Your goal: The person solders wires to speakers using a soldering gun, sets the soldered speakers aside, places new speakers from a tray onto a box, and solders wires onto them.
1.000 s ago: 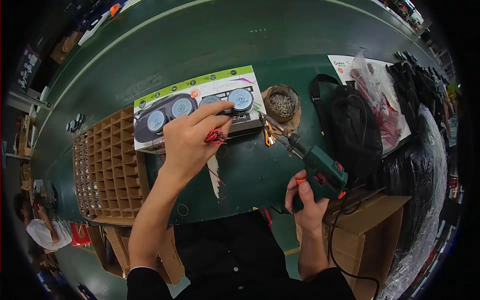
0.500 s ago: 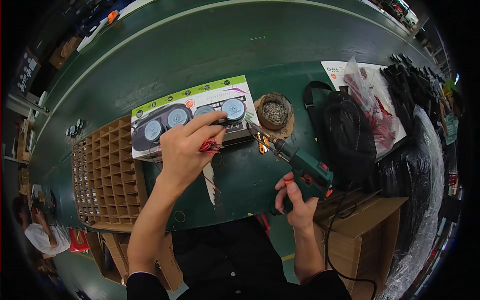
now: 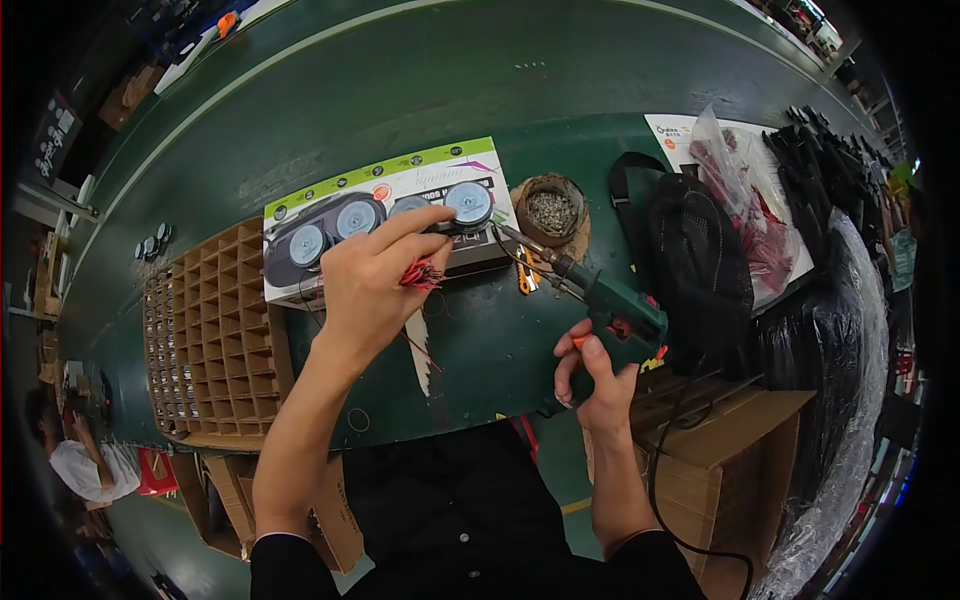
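Note:
My left hand (image 3: 370, 285) is closed around a bundle of thin red and black wires (image 3: 422, 274), with its fingertips at the edge of a round speaker (image 3: 469, 202). That speaker is the rightmost of several on a printed carton (image 3: 440, 165); my fingers partly cover the one beside it, while the round speakers (image 3: 308, 244) on the left show plainly. In my right hand (image 3: 605, 390) is a green soldering gun (image 3: 622, 310), gripped by its handle with a finger near the orange trigger. Its tip points at the right edge of the rightmost speaker; contact is too small to tell.
Right of the carton stands a round pot of metal shavings (image 3: 550, 212), with a yellow utility knife (image 3: 527, 272) near it. A cardboard divider tray (image 3: 215, 340) is at left. A black bag (image 3: 697, 270) and bagged red wires (image 3: 755, 240) lie right. A power cord (image 3: 655, 500) hangs down.
The view has shifted slightly, so the carton and speakers sit a little higher. Both hands keep nearly the same pose, with the soldering gun's tip still beside the rightmost speaker.

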The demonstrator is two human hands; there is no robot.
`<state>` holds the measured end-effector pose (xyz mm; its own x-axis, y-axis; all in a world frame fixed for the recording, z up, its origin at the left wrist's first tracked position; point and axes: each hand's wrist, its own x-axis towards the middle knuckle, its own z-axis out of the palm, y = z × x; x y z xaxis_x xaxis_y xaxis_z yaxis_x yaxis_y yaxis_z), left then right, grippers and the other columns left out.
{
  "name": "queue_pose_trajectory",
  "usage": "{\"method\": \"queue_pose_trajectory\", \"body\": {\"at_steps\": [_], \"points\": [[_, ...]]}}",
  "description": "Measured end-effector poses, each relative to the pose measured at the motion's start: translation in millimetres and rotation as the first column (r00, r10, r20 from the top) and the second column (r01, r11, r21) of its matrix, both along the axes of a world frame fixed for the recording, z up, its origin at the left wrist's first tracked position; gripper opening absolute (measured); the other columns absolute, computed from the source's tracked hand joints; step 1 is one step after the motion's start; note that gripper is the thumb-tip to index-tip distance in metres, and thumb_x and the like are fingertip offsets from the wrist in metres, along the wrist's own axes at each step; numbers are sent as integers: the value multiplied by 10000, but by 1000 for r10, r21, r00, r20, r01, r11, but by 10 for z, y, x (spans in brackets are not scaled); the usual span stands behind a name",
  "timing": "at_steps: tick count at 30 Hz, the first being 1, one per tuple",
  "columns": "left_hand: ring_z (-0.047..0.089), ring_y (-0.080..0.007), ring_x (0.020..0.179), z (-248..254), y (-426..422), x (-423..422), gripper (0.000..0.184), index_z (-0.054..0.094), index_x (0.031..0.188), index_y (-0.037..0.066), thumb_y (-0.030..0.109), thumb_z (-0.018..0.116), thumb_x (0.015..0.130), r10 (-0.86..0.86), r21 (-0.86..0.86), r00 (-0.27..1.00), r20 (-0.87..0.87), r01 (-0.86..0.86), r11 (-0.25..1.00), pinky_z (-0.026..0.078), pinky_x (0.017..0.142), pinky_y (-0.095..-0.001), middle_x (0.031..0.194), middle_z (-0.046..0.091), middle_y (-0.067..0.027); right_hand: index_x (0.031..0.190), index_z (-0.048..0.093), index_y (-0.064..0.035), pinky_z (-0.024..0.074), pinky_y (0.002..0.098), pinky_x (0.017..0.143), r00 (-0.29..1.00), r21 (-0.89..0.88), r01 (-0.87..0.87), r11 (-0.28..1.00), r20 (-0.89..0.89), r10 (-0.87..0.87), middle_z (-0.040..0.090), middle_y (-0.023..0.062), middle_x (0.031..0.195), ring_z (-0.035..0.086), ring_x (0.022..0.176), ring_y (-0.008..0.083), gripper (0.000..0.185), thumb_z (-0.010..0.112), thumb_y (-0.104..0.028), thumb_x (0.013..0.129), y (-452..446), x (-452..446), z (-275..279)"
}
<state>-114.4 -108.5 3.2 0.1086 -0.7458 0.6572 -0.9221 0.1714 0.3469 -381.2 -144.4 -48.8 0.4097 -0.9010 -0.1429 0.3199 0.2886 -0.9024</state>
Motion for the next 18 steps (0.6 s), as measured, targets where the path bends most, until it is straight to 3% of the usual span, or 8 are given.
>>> {"method": "queue_pose_trajectory", "body": {"at_steps": [12, 14, 18], "points": [[643, -207, 612, -5, 5, 4, 85, 719, 847, 99, 94, 783, 791, 3, 0, 1000, 28, -3, 1000, 502, 567, -310, 1065, 747, 41, 1058, 571, 9, 396, 272, 369, 1000, -3, -24, 1000, -12, 24, 611, 150, 851, 553, 457, 171, 307, 659, -265, 952, -62, -21, -5], [639, -210, 606, -10, 4, 7, 83, 718, 845, 99, 95, 783, 792, 2, -2, 1000, 28, -2, 1000, 499, 563, -310, 1066, 747, 42, 1057, 600, 18, 405, 272, 389, 999, -3, -27, 1000, 36, 27, 648, 151, 871, 589, 487, 164, 225, 645, -183, 967, -61, -31, -5], [659, -209, 623, 7, 18, 4, 100, 730, 861, 104, 92, 793, 785, 8, 20, 998, 56, -9, 1000, 512, 565, -308, 1071, 748, 32, 1057, 598, 15, 402, 272, 386, 999, -3, -18, 1000, 34, 18, 647, 151, 868, 583, 482, 162, 225, 642, -187, 969, -64, -22, -15]]}}
